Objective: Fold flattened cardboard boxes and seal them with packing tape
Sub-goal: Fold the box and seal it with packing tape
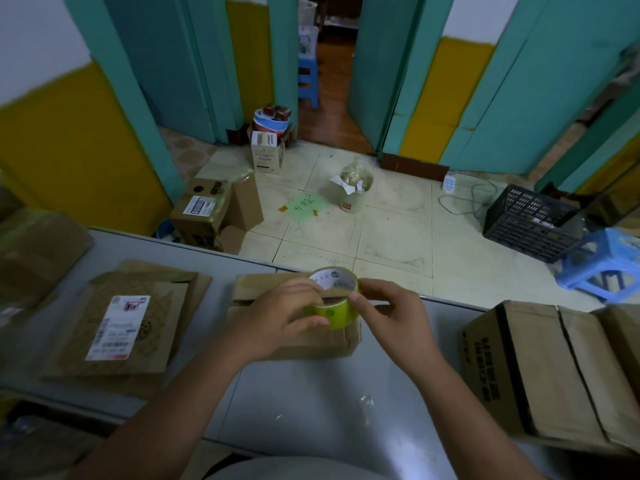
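Observation:
A small brown cardboard box stands folded in the middle of the grey table, its top flaps closed. Over its right half I hold a yellow-green roll of packing tape. My left hand grips the roll, fingers through its core and thumb under its outer face. My right hand is at the roll's right side, with fingertips pinching at its outer edge. Whether a strip of tape is peeled loose I cannot tell.
A stack of flattened boxes with a white shipping label lies at the left. A larger assembled box stands at the right edge. Beyond the table, on the tiled floor, are cartons, a black crate, a blue stool and a bucket.

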`<state>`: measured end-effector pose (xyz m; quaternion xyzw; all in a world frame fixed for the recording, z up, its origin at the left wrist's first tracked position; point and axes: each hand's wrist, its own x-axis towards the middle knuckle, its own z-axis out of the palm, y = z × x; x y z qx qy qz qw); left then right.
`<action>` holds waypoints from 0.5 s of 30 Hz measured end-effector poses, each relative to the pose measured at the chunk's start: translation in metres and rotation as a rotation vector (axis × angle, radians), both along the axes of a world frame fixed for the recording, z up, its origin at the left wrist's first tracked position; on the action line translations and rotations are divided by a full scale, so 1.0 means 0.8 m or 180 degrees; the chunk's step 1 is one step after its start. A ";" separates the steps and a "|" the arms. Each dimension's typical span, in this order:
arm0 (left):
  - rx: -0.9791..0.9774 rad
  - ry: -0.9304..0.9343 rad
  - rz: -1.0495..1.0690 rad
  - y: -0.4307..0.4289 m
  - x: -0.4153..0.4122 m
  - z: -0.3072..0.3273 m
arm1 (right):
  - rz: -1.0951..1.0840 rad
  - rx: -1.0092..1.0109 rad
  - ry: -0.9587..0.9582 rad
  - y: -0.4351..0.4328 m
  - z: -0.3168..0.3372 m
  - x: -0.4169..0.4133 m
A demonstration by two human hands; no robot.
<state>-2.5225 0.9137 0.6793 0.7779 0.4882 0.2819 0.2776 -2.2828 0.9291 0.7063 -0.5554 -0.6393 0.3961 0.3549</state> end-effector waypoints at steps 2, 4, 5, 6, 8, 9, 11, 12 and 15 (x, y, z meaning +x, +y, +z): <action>-0.0031 -0.0084 -0.0004 -0.001 -0.004 -0.001 | 0.0011 0.0031 0.0032 0.003 0.001 0.002; -0.0041 -0.0212 -0.0022 -0.001 -0.008 0.000 | 0.0095 0.0028 0.0092 0.006 0.002 0.004; -0.0055 -0.0255 -0.0031 -0.001 -0.010 0.000 | 0.0106 -0.0023 0.0159 0.008 0.002 0.005; -0.0088 -0.0282 -0.0036 -0.001 -0.011 0.002 | 0.0085 -0.0095 0.0256 0.009 0.003 0.006; -0.0147 -0.0301 -0.0038 0.000 -0.012 0.005 | -0.0013 -0.0250 0.0515 0.014 0.004 0.008; -0.0138 -0.0310 -0.0038 0.000 -0.011 0.005 | -0.0061 -0.0310 0.0620 0.015 0.005 0.009; -0.0095 -0.0325 -0.0052 0.001 -0.011 0.006 | -0.0077 -0.0396 0.0724 0.016 0.008 0.010; -0.0073 -0.0318 -0.0078 0.002 -0.012 0.006 | -0.0064 -0.0436 0.0729 0.016 0.009 0.009; -0.0065 -0.0328 -0.0150 0.004 -0.013 0.008 | -0.0068 -0.0506 0.0618 0.018 0.009 0.008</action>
